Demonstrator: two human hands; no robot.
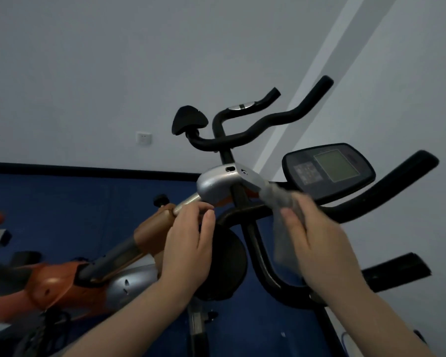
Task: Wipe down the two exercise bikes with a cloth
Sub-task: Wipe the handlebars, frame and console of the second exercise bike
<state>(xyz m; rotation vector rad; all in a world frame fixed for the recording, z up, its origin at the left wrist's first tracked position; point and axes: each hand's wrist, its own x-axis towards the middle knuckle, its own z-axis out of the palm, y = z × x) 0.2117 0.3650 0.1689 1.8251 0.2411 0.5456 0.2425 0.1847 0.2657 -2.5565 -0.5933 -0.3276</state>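
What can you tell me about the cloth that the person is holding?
The cloth is grey, thin and soft-looking, and partly blurred. The right hand grips it, fingers curled over its middle. Its upper end reaches up to the silver cover under the black display; whether it touches there cannot be told. Its lower end hangs loose in front of the black handlebar.

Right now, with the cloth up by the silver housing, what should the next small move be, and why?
Probably draw the cloth along the silver housing toward the post: the right hand holds it against the housing's right end, while the left hand grips the metal post below, steadying the bike.
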